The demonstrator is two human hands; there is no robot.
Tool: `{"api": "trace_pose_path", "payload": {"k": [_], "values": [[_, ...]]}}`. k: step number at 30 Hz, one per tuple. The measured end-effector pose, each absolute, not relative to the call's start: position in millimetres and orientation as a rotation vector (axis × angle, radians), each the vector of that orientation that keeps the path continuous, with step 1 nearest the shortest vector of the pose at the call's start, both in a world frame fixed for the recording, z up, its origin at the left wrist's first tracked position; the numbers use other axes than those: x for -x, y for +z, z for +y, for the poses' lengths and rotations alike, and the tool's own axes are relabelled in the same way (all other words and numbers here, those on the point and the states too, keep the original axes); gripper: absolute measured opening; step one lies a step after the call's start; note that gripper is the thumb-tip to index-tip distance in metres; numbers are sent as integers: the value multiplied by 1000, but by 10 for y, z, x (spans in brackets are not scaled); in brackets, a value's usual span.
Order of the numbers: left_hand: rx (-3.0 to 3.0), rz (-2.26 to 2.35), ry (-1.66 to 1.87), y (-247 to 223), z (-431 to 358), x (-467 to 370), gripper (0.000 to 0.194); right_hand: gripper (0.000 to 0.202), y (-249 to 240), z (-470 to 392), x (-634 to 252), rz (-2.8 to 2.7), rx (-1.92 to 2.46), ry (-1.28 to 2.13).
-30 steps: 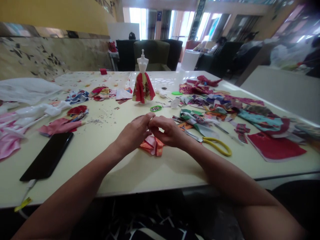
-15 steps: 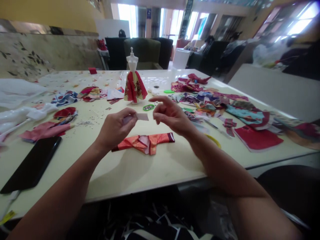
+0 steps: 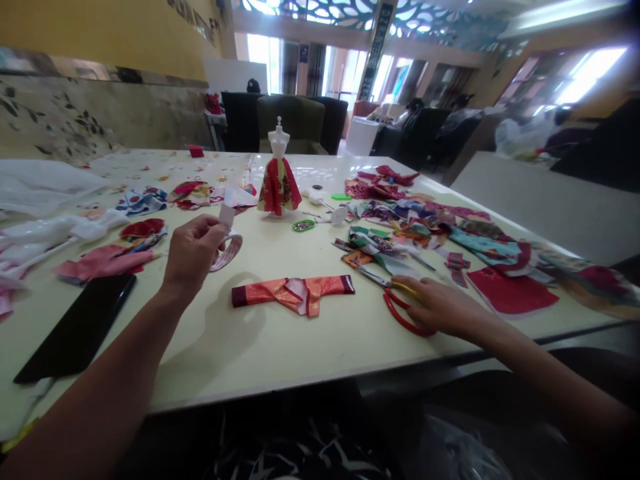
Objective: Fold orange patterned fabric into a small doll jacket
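Note:
My left hand (image 3: 193, 252) is closed on a roll of tape (image 3: 233, 252), raised over the left of the table; a short pale strip of it stands up above the fingers. At the right, my right hand (image 3: 443, 303) is closed around the yellow and red handles of a pair of scissors (image 3: 397, 316). The blades point away to the left, their tips among fabric scraps (image 3: 383, 253). Between the hands a tiny orange jacket (image 3: 313, 293) with dark red cuffs lies flat, its front partly open and showing a pale lining.
A small white dress form (image 3: 279, 143) in a red and yellow skirt stands behind the jacket. Near it lies a green-rimmed dish (image 3: 303, 226) of small bits. Cloth heaps line the right, with a red cloth piece (image 3: 510, 291). A black phone (image 3: 80, 327) lies at the left edge.
My left hand has moved left and up with the tape. My right hand has gone from the middle to the right and taken hold of the scissors. The view has shifted slightly.

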State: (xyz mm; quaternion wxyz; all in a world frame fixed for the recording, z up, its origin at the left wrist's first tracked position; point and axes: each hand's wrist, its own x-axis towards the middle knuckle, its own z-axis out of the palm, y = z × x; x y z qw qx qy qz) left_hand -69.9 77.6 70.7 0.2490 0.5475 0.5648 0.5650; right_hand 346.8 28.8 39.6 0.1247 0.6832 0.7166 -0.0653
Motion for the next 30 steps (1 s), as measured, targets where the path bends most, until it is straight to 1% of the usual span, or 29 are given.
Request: {"api": "trace_pose_path", "payload": {"k": [3,6,13,15,18,20,22,24,27,29,30], "values": [[-1377,1497,1589,694,752,730,15,72,384,302,-3472,2103,-2078,-280],[-1343,1483,1614,662,752,753,16,72,418,302,-3476,2139,-2120,-338],[-1292,1551,1654,632,789,820,20,69,527,277,-3494,2253,-2016,-392],[-1259,1529,1653,643,791,826,19,68,543,283,-3485,2260,-1995,-344],[-1207,1467,1667,648,809,840,17,57,587,287,-3472,2260,-2036,-200],[-1177,1445,1685,641,831,859,16,48,642,284,-3475,2257,-2079,-198],[-1159,1444,1705,636,849,876,17,45,705,281,-3489,2243,-2133,-312],[-1149,1436,1716,642,851,880,17,49,758,277,-3501,2250,-2192,-496],[-1139,1403,1706,676,820,853,17,65,802,280,-3458,2318,-2294,-990],[-1149,1385,1688,700,790,822,15,74,818,301,-3349,2417,-2279,-1347],[-1161,1374,1687,707,778,807,14,76,822,319,-3265,2492,-2240,-1452]]}}
